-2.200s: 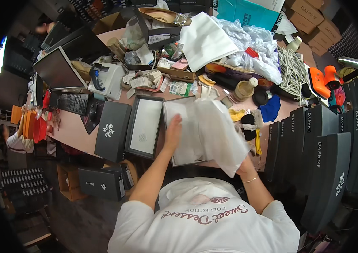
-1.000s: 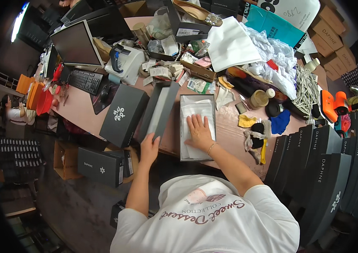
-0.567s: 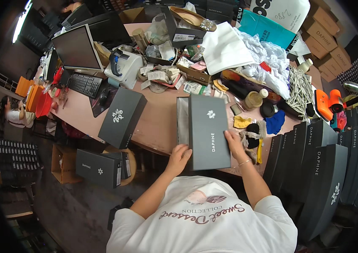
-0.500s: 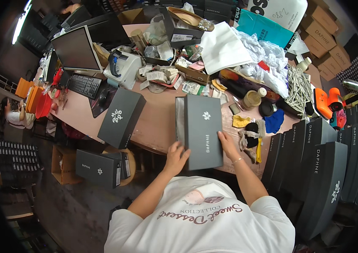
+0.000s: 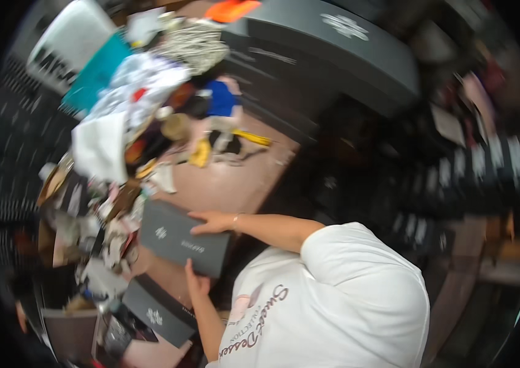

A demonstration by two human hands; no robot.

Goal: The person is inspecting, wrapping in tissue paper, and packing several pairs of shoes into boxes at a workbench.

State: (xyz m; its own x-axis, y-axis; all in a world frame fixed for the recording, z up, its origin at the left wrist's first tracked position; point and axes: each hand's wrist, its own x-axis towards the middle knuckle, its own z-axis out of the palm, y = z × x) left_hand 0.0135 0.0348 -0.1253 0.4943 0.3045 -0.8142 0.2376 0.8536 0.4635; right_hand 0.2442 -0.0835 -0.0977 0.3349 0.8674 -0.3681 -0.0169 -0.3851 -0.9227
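Note:
A dark grey shoe box [image 5: 174, 236] with a white flower emblem and pale lettering on its lid lies at an angle on the pinkish table. My right hand [image 5: 214, 222], bracelet at the wrist, grips its upper long side, with fingers reaching onto the lid. On the near long side, my left hand [image 5: 197, 283] holds the edge, thumb up against the lid. Between them the hands clasp the box. A second grey shoe box [image 5: 159, 311] lies just beyond my left forearm. Motion blur softens the finger outlines, and the box's inside is hidden.
Stacked large grey boxes [image 5: 327, 49] crowd the table's far right edge. Clutter covers the table's far side: white crumpled cloth [image 5: 137, 83], a teal bag [image 5: 97, 73], a bundle of pale sticks [image 5: 192, 46] and a blue cloth [image 5: 220, 99]. Shelved boxes [image 5: 474, 172] show at right, blurred.
The view has swung strongly to the right, so everything appears turned. White lining showed along the box's left side before; it no longer shows. Both hands stay on the box.

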